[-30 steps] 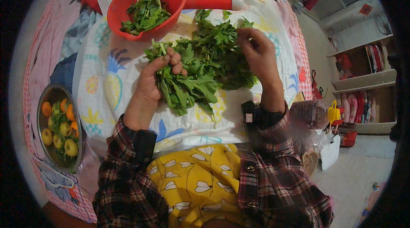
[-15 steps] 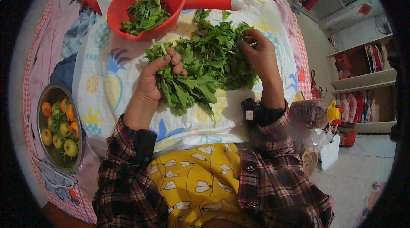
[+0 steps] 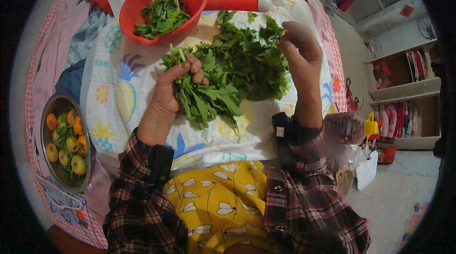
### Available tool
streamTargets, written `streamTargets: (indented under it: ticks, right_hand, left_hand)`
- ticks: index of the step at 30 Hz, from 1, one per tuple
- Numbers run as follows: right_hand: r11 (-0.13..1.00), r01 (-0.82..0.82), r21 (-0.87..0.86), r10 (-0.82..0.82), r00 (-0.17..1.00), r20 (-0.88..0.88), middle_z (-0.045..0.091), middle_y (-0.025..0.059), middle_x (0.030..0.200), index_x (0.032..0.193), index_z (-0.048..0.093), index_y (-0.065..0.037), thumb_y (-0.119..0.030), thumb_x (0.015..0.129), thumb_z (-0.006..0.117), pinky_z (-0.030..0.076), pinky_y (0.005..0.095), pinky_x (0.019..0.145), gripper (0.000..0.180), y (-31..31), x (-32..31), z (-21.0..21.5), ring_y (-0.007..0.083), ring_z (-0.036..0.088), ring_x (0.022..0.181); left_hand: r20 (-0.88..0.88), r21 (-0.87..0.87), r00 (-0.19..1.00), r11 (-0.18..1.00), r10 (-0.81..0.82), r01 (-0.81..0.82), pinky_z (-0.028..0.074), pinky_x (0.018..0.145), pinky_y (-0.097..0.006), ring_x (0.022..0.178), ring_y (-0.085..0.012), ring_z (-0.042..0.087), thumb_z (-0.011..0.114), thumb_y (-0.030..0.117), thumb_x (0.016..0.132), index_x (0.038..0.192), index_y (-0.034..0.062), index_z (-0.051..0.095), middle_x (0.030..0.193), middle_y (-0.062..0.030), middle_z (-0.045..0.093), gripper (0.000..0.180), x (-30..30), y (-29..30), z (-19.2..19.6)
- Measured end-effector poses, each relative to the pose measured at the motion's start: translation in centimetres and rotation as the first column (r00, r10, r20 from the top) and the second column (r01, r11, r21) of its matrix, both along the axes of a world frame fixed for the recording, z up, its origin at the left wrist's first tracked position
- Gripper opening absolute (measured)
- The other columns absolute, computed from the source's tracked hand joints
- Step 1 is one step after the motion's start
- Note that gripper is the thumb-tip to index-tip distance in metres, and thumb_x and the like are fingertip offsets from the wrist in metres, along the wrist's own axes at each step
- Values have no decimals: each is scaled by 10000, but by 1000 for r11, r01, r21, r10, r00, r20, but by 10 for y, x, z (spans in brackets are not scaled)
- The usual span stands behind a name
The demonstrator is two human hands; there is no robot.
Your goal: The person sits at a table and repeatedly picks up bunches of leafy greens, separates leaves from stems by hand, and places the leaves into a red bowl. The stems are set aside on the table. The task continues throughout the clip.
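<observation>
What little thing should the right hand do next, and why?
Probably pinch a sprig from the leafy pile and bring it to the bunch. The right hand is blurred, but its fingertips are by the pile's right edge, and the left hand holds the bunch near its stems, so it seems ready to take more.

Hardly any writing is legible. On the white fruit-print cloth [image 3: 153,66], a short line of pale teal lettering [image 3: 102,63] stands left of centre in the frame, above a round fruit-slice motif [image 3: 101,95]; it is faint and small. A whitish rectangular label [image 3: 280,132] sits on the dark cuff [image 3: 297,135] of the right plaid sleeve [image 3: 311,159], its marks too small to make out. A red square [image 3: 406,10] hangs cornerwise on the wall [image 3: 403,28] at upper right, any characters unreadable.
</observation>
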State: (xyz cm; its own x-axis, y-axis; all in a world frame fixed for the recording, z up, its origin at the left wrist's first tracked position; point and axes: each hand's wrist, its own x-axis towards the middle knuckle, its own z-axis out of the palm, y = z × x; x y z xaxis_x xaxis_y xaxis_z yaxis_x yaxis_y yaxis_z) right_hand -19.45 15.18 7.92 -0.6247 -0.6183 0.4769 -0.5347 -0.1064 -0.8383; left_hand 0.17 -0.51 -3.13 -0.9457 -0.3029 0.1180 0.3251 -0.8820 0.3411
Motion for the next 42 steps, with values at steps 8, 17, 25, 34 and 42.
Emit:
streamTargets:
  ticks: [8, 17, 25, 34, 42]
  right_hand:
    - [990, -132, -48, 140, 959, 248, 550, -20, 826, 1073, 587, -29, 11, 776, 593, 414, 200, 670, 300, 2, 9, 12, 59, 513, 752]
    - [974, -197, 115, 154, 939, 306, 601, 22, 896, 1066, 596, -10, 19, 775, 622, 478, 230, 738, 294, 1, 3, 18, 113, 600, 834]
    - [978, -210, -19, 200, 899, 390, 616, 68, 993, 1078, 585, -4, 45, 767, 619, 503, 266, 766, 317, -4, 12, 11, 147, 621, 837]
    - [993, -121, 8, 116, 965, 235, 636, 100, 1016, 1056, 586, 20, 51, 790, 558, 499, 265, 734, 270, -3, 10, 30, 168, 630, 820]
    - [885, -405, -228, 453, 641, 619, 638, 123, 984, 1008, 590, 31, 22, 812, 500, 519, 304, 778, 216, 2, 27, 33, 176, 627, 824]
  left_hand:
    - [-24, -6, 1000, 1000, -8, 8, 453, 802, -371, 737, -158, 520, 615, 170, 850, 981, 112, 527, 831, -11, 472, 169, 2, 3, 2]
    - [-56, -21, 997, 998, -54, 53, 469, 807, -375, 759, -161, 545, 621, 158, 842, 979, 109, 531, 847, -17, 491, 171, -1, 1, -1]
    - [-46, -18, 998, 999, -43, 42, 486, 805, -382, 758, -174, 566, 639, 153, 831, 994, 106, 560, 891, -36, 538, 186, 1, 2, 1]
    - [-29, 6, 998, 998, -55, 55, 483, 800, -385, 760, -176, 576, 639, 138, 830, 999, 104, 573, 931, -50, 559, 185, 1, 4, 0]
    - [-51, -27, 998, 999, -44, 43, 489, 826, -377, 775, -169, 579, 618, 123, 840, 1015, 104, 572, 984, -61, 570, 182, 0, 2, -1]
